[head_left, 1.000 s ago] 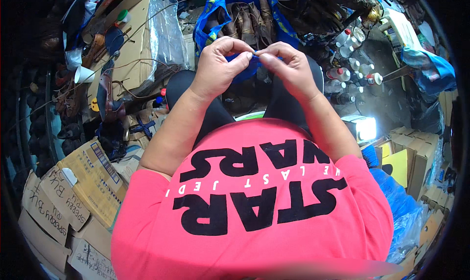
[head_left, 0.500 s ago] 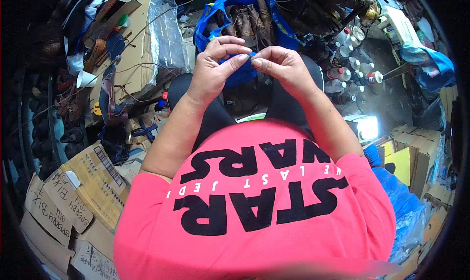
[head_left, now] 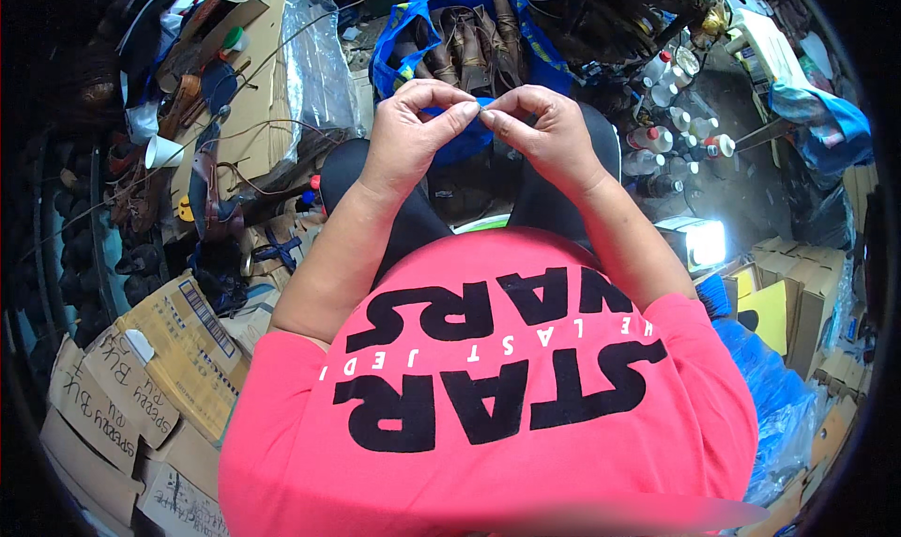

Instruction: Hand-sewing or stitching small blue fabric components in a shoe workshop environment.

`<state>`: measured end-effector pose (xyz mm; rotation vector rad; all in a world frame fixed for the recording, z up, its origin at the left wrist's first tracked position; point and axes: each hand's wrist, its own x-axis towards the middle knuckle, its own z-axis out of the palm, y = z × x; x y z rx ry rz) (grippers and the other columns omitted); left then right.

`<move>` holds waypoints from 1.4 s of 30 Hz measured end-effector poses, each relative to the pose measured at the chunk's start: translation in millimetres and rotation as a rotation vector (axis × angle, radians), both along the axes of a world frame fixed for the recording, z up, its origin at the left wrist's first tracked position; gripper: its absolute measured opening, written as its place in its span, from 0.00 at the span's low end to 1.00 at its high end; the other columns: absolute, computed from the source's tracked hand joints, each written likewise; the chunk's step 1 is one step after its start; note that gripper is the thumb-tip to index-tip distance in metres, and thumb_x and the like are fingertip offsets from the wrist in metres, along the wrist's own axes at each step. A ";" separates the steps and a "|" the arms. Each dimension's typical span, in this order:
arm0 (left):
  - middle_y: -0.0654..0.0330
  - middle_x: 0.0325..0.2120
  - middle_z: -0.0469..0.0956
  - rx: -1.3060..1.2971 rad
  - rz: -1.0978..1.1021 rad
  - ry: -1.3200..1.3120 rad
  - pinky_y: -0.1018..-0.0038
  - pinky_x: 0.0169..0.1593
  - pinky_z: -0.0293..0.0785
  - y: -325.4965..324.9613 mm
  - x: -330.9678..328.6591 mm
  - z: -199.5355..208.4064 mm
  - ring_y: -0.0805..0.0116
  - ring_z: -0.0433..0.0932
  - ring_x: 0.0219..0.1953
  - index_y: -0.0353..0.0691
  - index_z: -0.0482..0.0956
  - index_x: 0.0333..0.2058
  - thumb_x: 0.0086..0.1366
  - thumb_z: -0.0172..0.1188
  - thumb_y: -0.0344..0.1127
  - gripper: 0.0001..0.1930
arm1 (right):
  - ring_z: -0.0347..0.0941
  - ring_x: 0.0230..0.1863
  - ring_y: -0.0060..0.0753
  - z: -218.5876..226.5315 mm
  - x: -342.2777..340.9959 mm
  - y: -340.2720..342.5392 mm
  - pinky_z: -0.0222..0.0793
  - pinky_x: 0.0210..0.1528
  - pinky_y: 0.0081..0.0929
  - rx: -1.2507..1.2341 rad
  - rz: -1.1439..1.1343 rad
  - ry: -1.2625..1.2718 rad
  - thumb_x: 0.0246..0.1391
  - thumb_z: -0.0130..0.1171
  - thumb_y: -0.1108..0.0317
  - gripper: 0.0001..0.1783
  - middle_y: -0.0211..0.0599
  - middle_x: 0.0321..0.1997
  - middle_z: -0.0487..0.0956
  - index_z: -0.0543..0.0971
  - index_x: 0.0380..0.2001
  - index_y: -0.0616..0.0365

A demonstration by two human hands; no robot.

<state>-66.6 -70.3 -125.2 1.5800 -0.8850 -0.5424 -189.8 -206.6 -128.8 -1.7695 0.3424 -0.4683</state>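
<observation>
In front of my knees, my left hand (head_left: 404, 140) and my right hand (head_left: 554, 140) meet fingertip to fingertip. Each is closed in a pinch, thumb against index finger. Whatever lies between the fingertips is too small to make out. Just beyond and below them stands an open blue bag (head_left: 463, 145). Several brown leather pieces, shoe-shaped and tied with cord (head_left: 469, 51), fill the bag. Neither hand touches these pieces.
Several bottles (head_left: 662, 143) stand on the floor at the right, near a lit lamp (head_left: 704, 244). A cardboard sheet (head_left: 258, 96), a white cup (head_left: 164, 152) and leather scraps lie at the left. Cardboard boxes (head_left: 178, 340) are stacked at the lower left.
The fingers of my left hand, partly stretched out before, have curled in toward the thumb. Both hands stay at nearly the same place above the bag.
</observation>
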 end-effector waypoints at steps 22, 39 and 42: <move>0.59 0.34 0.77 -0.114 -0.060 0.375 0.80 0.44 0.69 -4.6 -4.6 2.2 0.76 0.74 0.37 0.33 0.76 0.38 0.57 0.55 0.26 0.10 | 0.67 0.30 0.15 -10.0 1.6 -3.4 0.64 0.33 0.16 0.453 0.156 -0.038 0.49 0.60 0.64 0.12 0.26 0.26 0.75 0.78 0.30 0.63; 0.58 0.29 0.78 -0.110 -0.154 0.468 0.79 0.41 0.71 -8.8 -0.7 0.5 0.75 0.75 0.33 0.32 0.77 0.34 0.55 0.59 0.27 0.07 | 0.66 0.31 0.18 -20.0 1.4 -8.2 0.62 0.36 0.16 0.753 0.302 -0.040 0.50 0.58 0.64 0.11 0.29 0.31 0.75 0.76 0.32 0.61; 0.59 0.28 0.78 -0.118 -0.156 0.466 0.79 0.41 0.71 -9.5 -0.7 -0.1 0.75 0.75 0.32 0.31 0.77 0.33 0.55 0.59 0.27 0.07 | 0.66 0.31 0.19 -24.0 2.3 -9.1 0.62 0.37 0.16 0.809 0.317 -0.053 0.50 0.58 0.64 0.11 0.30 0.32 0.75 0.76 0.33 0.61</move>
